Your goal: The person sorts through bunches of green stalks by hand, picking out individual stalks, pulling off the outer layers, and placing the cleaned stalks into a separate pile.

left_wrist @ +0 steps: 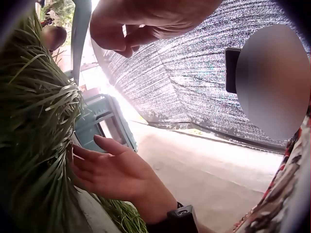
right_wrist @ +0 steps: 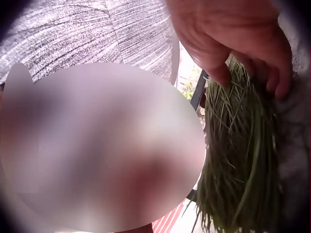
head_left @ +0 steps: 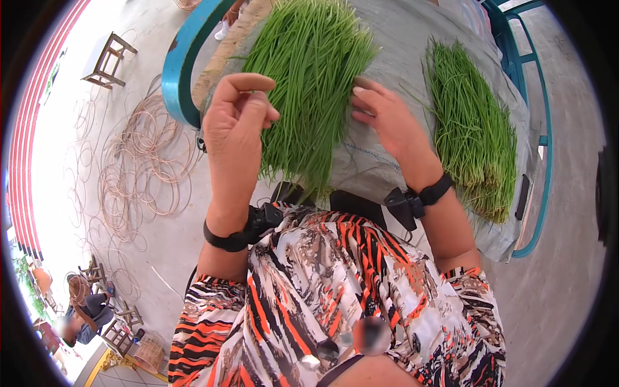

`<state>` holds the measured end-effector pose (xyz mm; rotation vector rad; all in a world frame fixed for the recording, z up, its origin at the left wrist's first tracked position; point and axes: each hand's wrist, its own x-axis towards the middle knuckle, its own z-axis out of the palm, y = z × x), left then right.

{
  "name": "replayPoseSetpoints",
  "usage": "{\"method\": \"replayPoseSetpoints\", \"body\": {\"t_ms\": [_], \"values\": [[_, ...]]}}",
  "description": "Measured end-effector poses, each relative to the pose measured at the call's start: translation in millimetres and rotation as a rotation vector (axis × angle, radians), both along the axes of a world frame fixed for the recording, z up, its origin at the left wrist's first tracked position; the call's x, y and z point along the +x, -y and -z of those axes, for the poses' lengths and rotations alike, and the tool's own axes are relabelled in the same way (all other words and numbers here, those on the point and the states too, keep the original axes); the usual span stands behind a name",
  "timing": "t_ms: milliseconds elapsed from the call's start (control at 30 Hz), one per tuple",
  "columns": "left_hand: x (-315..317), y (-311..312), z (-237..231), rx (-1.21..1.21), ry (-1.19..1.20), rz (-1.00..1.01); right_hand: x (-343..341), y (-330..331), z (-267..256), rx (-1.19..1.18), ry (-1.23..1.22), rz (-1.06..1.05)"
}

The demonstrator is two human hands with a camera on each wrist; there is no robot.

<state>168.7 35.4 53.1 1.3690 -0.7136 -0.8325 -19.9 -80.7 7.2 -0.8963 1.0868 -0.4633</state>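
A large heap of long, thin green chives (head_left: 309,84) lies on the grey sheet in front of me. At its left edge my left hand (head_left: 235,129) hovers with bent fingers, thumb apart from the forefinger; nothing shows between them in the left wrist view. My right hand (head_left: 390,119) is at the heap's right side, its fingers fairly straight and fingertips right by the stalks. In the left wrist view that right hand (left_wrist: 114,174) has its palm turned toward the heap. A second pile of chives (head_left: 474,129) lies farther right, away from both hands.
The grey sheet (head_left: 400,51) covers a surface with a blue-green metal frame (head_left: 177,77). Coiled thin strips (head_left: 151,155) lie on the floor at left, near a wooden stool (head_left: 109,61). Another person (head_left: 93,316) sits at lower left. A dark flat object (head_left: 521,197) lies beside the second pile.
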Motion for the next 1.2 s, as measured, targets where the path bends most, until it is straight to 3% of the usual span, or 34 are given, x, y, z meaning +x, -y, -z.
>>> {"method": "replayPoseSetpoints", "body": {"t_ms": [133, 233, 267, 400, 500, 867, 1000, 1100, 1133, 1200], "values": [[-4, -1, 1, 0.133, 0.047, 0.141, -20, -9, 4, -0.199, -0.126, -0.101], [-6, -4, 2, 0.262, 0.239, 0.286, -34, -15, -1, -0.315, -0.231, -0.218], [-5, -6, 4, 0.228, 0.484, 0.362, -37, -17, -1, -0.315, -0.221, -0.224], [-4, -15, 19, 0.318, 0.619, 0.638, -44, -26, -7, -0.275, -0.152, -0.246], [-4, -18, 32, 0.389, 0.804, 0.569, -45, -32, -6, -0.216, -0.075, -0.247], [8, -24, 41, 0.349, 0.972, 0.485, -42, -38, -11, -0.171, 0.017, -0.230], [3, -21, 29, 0.412, 0.939, 0.450, -58, -41, -20, -0.247, -0.044, -0.248], [1, -16, 11, 0.376, 0.735, 0.461, -73, -45, -40, -0.361, -0.227, -0.264], [-1, -15, 1, 0.431, 0.479, 0.477, -79, -45, -54, -0.421, -0.317, -0.249], [-4, -6, -18, 0.391, 0.266, 0.527, -94, -48, -65, -0.571, -0.468, -0.100]]}}
